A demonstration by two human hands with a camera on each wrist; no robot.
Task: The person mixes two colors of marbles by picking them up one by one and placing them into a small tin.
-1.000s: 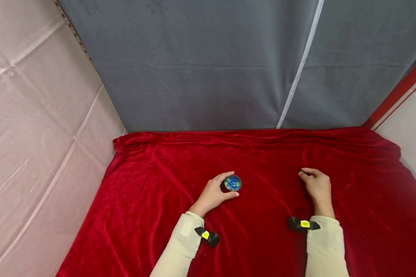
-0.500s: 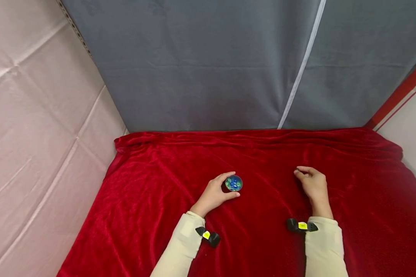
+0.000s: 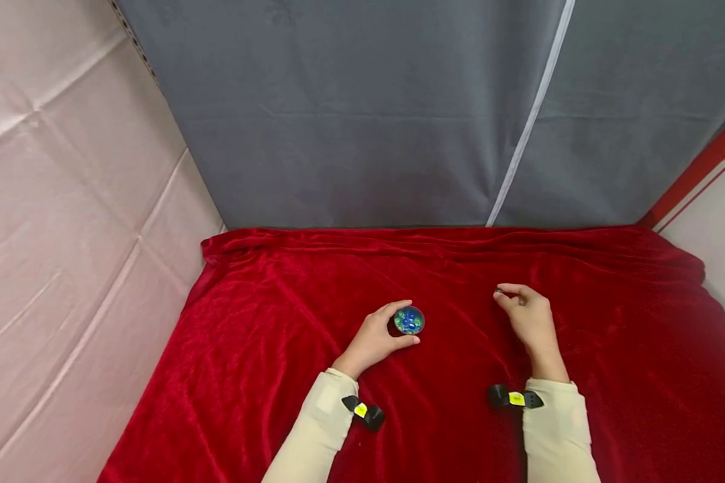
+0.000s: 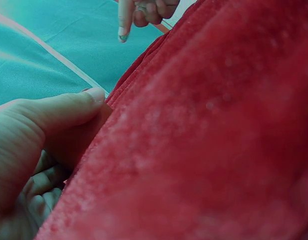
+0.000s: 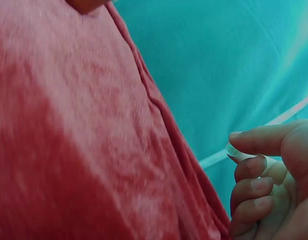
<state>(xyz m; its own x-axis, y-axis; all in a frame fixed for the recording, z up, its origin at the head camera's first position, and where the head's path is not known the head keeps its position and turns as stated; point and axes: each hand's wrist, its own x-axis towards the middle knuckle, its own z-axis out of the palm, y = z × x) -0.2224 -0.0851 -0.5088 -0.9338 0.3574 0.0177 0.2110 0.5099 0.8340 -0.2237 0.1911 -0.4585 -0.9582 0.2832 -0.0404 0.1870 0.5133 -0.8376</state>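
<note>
In the head view my left hand (image 3: pixel 374 339) grips a small round cup (image 3: pixel 423 329) from its left side, thumb at the near side and fingers at the far side. The cup stands on the red cloth and contains several blue and green glass marbles (image 3: pixel 408 322). From the left wrist view, its reddish-brown wall (image 4: pixel 76 140) shows below my thumb. My right hand (image 3: pixel 528 318) is to the right of the cup, above the cloth. Between thumb and index finger it pinches a small clear glass marble (image 5: pixel 231 150), while the other fingers curl toward the palm.
Red velvet cloth (image 3: pixel 290 402) covers the table, with folds bunched along the back edge. Behind it hangs a grey curtain (image 3: pixel 338 134) with a white strip. A pale padded wall (image 3: pixel 66 235) stands at the left. Each wrist wears a black camera (image 3: pixel 371 417).
My right hand has moved left, toward the cup, and slightly away from me, still pinching the marble. My left hand keeps its grip on the cup; the head view has shifted slightly.
</note>
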